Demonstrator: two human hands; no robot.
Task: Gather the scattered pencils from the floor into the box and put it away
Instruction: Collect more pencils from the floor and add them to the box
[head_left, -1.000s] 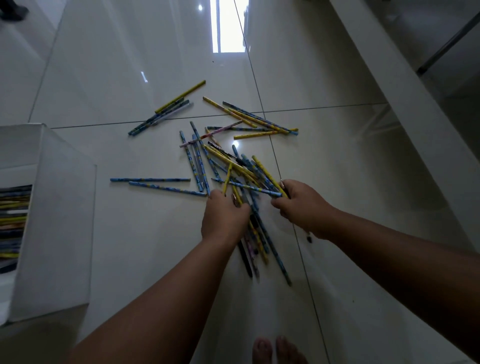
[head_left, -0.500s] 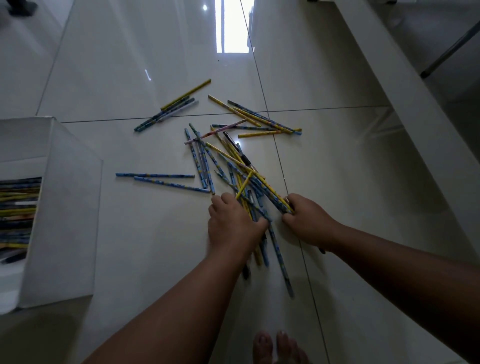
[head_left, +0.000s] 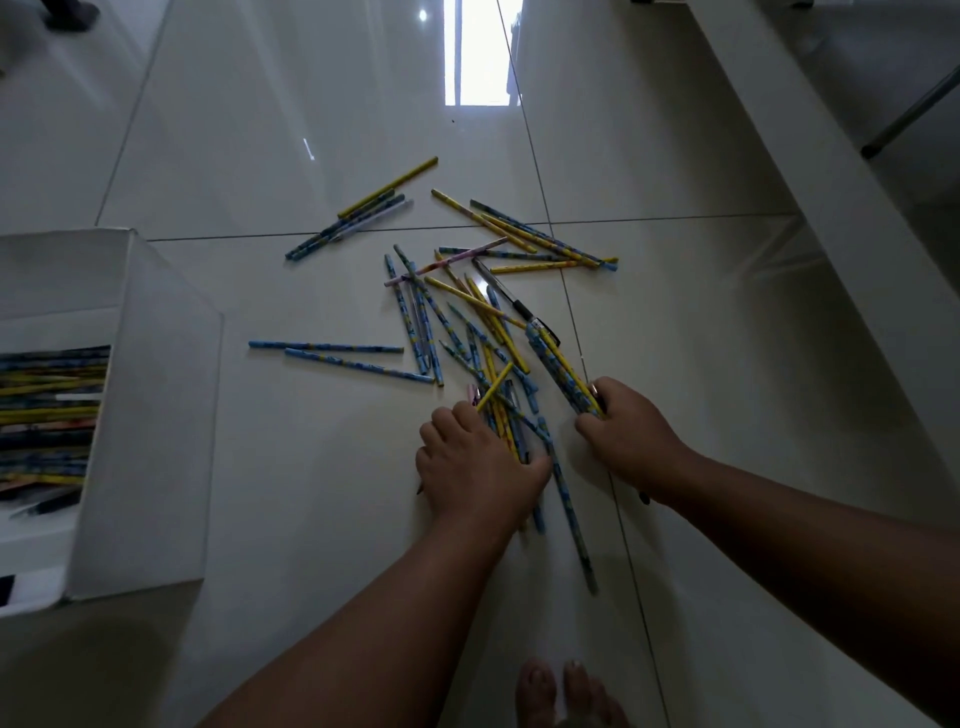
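My left hand (head_left: 478, 467) is curled down over the near end of the pencil pile (head_left: 467, 300) on the floor (head_left: 311, 519), fingers closed round a few of them, and my right hand (head_left: 631, 441) is gripping a little blue-and-yellow bundle (head_left: 563, 371) just beside it. The white box (head_left: 156, 415), already holding pencils, sits on the floor well left of the pile.

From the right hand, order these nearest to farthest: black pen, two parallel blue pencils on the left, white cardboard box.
1. Black pen, just ahead of the right hand.
2. Two blue pencils, on the floor further left.
3. White cardboard box, far left.
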